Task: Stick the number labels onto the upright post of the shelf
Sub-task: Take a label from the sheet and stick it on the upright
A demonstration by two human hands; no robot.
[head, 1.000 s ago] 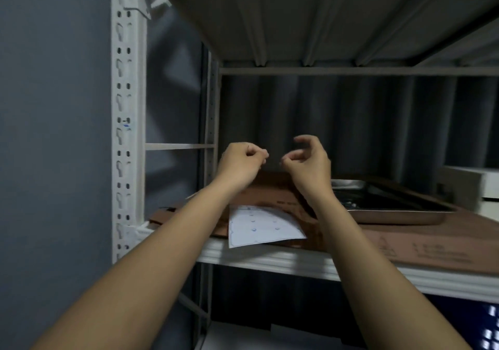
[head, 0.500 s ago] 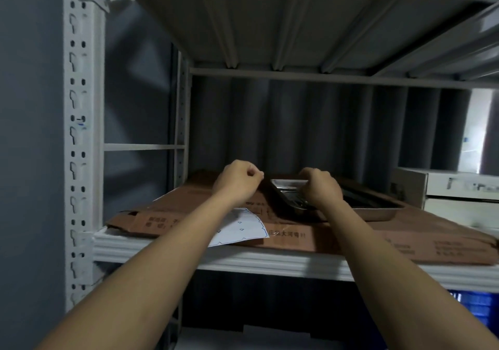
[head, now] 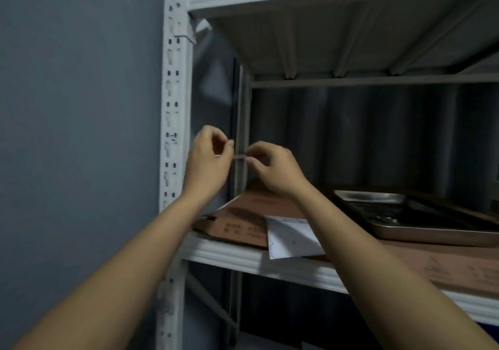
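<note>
Both hands are being held raised just to the right of the front upright post [head: 175, 112], a white perforated steel member of the shelf unit. The left hand [head: 206, 164] is pinching one end of a small pale label strip [head: 239, 156] between thumb and forefinger, the remaining fingers curling inward. The right hand [head: 272, 170] is pinching the opposite end of the same strip in like fashion. The strip is hanging level between the two hands, apart from the post and not touching it. A small dark mark is showing on the post at about the height of the hands; whether it is a label cannot be told. To the right of the post and lower, a white label sheet [head: 293, 237] is lying on brown cardboard [head: 243, 214] and overhanging the shelf edge [head: 229, 255]. Farther right of the post, a metal tray [head: 421, 235] is resting on the same cardboard.
</note>
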